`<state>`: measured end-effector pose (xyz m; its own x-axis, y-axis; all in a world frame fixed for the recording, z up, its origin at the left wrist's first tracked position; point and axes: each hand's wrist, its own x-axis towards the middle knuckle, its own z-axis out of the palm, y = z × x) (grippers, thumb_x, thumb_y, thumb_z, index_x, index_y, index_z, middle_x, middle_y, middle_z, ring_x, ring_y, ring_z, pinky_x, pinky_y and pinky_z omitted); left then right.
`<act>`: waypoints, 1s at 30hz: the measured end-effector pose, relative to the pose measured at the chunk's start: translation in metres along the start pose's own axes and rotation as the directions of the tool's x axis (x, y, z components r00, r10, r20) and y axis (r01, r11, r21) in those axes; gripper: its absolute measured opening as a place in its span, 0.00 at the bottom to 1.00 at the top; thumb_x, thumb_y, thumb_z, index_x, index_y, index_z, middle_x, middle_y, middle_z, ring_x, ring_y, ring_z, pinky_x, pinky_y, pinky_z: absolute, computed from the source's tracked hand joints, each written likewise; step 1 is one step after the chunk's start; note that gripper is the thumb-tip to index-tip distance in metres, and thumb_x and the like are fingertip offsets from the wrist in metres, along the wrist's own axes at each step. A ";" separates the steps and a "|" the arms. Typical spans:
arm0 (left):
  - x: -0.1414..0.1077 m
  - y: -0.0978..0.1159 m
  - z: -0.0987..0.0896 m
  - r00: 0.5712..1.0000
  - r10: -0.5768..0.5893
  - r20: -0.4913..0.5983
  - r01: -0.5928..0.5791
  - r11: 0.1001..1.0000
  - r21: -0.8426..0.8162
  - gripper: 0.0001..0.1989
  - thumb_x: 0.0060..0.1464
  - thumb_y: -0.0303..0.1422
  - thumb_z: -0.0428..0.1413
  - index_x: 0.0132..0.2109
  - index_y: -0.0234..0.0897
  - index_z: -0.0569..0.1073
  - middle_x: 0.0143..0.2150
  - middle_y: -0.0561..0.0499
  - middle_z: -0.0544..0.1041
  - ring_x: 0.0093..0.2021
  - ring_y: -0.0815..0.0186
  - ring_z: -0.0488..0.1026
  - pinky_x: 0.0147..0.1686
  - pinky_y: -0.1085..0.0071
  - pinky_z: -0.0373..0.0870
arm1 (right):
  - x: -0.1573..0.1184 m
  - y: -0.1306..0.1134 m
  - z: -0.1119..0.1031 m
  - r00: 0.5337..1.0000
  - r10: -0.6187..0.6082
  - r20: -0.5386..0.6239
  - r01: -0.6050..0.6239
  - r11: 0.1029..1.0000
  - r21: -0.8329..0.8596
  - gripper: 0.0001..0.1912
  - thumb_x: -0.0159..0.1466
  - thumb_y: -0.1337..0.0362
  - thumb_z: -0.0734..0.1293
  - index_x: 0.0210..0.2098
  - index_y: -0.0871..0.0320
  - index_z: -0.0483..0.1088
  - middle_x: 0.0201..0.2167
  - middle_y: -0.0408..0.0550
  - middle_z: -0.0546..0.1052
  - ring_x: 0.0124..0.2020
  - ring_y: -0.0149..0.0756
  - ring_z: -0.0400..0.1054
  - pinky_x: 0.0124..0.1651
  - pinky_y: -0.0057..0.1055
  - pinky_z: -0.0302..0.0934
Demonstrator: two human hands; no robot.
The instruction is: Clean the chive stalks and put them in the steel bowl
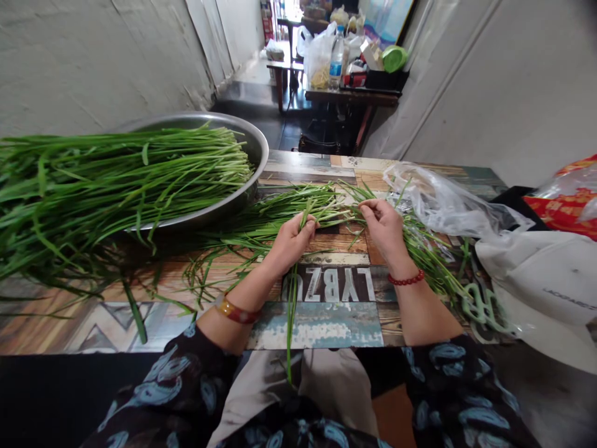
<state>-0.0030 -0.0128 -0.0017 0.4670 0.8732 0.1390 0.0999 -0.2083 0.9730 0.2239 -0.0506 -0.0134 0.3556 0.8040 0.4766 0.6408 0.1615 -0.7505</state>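
Note:
My left hand (293,239) is closed round a few long garlic chives (291,311), whose leaves hang down past the table edge towards my lap. To its right, my right hand (383,227) pinches thumb and finger together beside the pale stem ends; what lies between them is too small to make out. Behind both hands a loose pile of chives (284,208) lies on the table. A big bunch of chives (177,162) fills the metal basin (262,146) on the left, its leaves drooping over the rim. More green stalks (431,261) lie beside my right wrist.
A clear plastic bag (438,193) lies at the right back. Green-handled scissors (485,305) and a white cap (541,280) are at the right edge, near a red package (566,202). Beyond stands another table (354,96) with bags and a bottle (336,59).

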 end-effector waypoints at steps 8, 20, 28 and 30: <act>0.003 0.000 -0.003 0.994 0.035 -0.099 -0.033 0.999 0.024 0.15 0.57 0.42 0.55 0.38 0.33 0.74 0.35 0.51 0.75 0.38 0.66 0.69 0.42 0.71 0.65 | -0.007 0.011 0.008 0.973 -0.114 0.201 0.177 0.929 -0.326 0.12 0.62 0.55 0.68 0.40 0.55 0.77 0.40 0.52 0.79 0.42 0.45 0.70 0.50 0.43 0.61; 0.002 -0.002 -0.002 0.998 0.018 -0.061 -0.008 0.988 0.157 0.14 0.57 0.38 0.55 0.41 0.32 0.79 0.37 0.48 0.81 0.39 0.62 0.74 0.41 0.69 0.66 | -0.010 -0.018 0.007 0.939 0.229 0.255 -0.306 0.895 0.325 0.15 0.57 0.52 0.71 0.30 0.59 0.76 0.23 0.40 0.72 0.24 0.29 0.63 0.30 0.28 0.57; -0.001 -0.001 -0.003 0.990 0.123 0.072 -0.142 0.811 0.568 0.08 0.56 0.35 0.57 0.32 0.37 0.76 0.34 0.48 0.77 0.36 0.62 0.71 0.36 0.71 0.61 | -0.015 -0.032 0.014 0.942 0.248 0.227 -0.327 0.833 0.446 0.15 0.56 0.51 0.72 0.25 0.57 0.73 0.22 0.40 0.70 0.25 0.28 0.60 0.30 0.28 0.56; -0.001 0.000 -0.004 0.992 0.102 0.070 -0.123 0.793 0.596 0.12 0.56 0.35 0.57 0.26 0.36 0.71 0.29 0.49 0.72 0.32 0.64 0.67 0.32 0.71 0.57 | -0.015 -0.032 0.016 0.942 0.256 0.218 -0.330 0.828 0.453 0.15 0.57 0.52 0.71 0.25 0.57 0.72 0.21 0.39 0.69 0.24 0.28 0.59 0.30 0.27 0.56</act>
<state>-0.0067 -0.0119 -0.0013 0.5347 0.8148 0.2241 0.5457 -0.5354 0.6446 0.1871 -0.0588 -0.0041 0.3503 0.9234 0.1569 0.1051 0.1277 -0.9862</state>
